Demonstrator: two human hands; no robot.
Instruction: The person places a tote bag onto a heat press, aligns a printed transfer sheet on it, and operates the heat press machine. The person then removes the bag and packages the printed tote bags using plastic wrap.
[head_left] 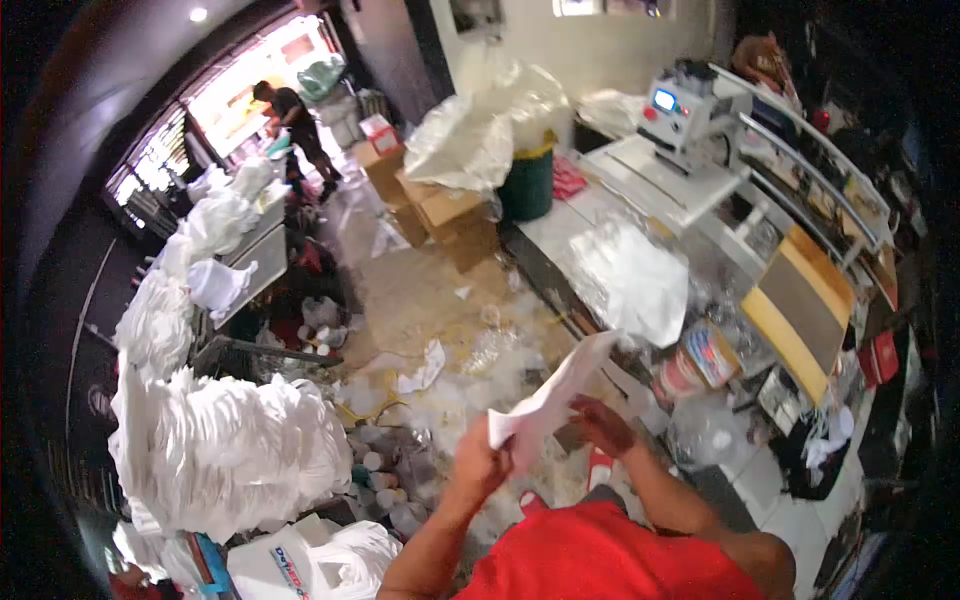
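Head view — floor [395, 290] littered near, barer far, between white pile [240, 450] left and table [545, 235] edge right; one white sheet [558, 388] pinched in left hand [482, 462] — right hand [604, 426] half-curled, contact unclear.

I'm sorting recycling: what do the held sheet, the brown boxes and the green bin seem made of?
Held sheet: thin and matt, perhaps paper, as it bends in broad planes; fabric or film remains possible.
Brown boxes: likely cardboard with a dull finish, from their tan, flat sides.
Green bin: probably plastic, judging by its smooth, evenly coloured wall; painted metal can't be excluded.
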